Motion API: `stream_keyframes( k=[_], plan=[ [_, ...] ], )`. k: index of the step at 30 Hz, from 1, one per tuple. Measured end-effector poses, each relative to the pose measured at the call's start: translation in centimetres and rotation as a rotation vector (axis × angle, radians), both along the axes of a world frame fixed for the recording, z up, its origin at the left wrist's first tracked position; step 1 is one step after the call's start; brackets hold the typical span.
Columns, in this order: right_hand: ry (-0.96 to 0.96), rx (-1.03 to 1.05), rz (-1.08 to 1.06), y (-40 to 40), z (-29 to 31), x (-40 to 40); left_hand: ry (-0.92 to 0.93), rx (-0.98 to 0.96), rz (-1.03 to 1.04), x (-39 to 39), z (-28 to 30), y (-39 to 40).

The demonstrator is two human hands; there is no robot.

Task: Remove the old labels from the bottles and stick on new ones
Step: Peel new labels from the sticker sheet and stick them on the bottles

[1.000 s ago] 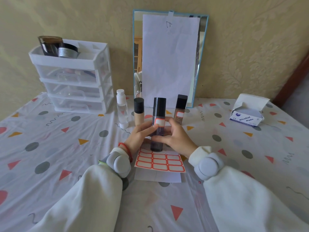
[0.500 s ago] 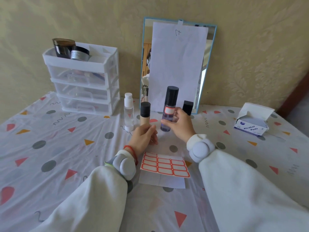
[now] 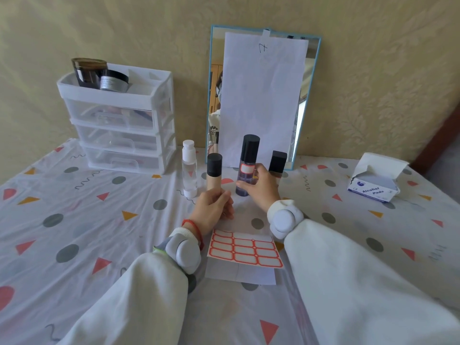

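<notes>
the right hand (image 3: 260, 189) wraps its fingers round the purple bottle (image 3: 245, 175), which stands on the table (image 3: 99, 220) by the mirror (image 3: 263, 95). the left hand (image 3: 211, 210) grips the bottom of the tan bottle (image 3: 214, 175) and hides it. a dark-capped bottle (image 3: 277, 161) peeks out behind the right hand. the label sheet (image 3: 245, 249) lies between the wrists.

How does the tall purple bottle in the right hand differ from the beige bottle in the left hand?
The tall purple see-through bottle carries a red-bordered white label; the opaque beige bottle shows none. The purple one stands taller and farther back; the beige one is shorter and nearer. The right hand holds the purple bottle at its side; the left hand grips the beige one at its base. Both stand upright with black caps.
</notes>
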State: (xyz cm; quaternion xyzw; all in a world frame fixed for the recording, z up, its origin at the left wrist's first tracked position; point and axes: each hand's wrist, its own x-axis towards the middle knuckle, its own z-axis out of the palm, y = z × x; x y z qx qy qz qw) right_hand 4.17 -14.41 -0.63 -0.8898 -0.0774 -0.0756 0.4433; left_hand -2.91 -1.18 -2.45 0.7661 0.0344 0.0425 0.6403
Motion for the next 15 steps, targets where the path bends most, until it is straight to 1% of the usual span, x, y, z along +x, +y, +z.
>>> stream_keyframes(
  k=[5, 9, 12, 15],
  plan=[
    [0.068, -0.023, 0.008, -0.9, 0.1, -0.9, -0.021, -0.025, -0.002, -0.3, 0.2, -0.1],
    [0.053, 0.022, 0.011, -3.2, 0.2, -3.3, -0.016, -0.004, -0.007, -0.5, 0.2, -0.3],
    [0.06, 0.053, 0.111, -4.3, 0.6, -5.0, -0.018, -0.004, -0.004, -0.6, 0.3, -0.3],
    [0.069, -0.006, 0.198, -4.9, 1.1, -6.4, -0.036, 0.013, -0.006, -0.8, 0.5, -0.1]
  ],
)
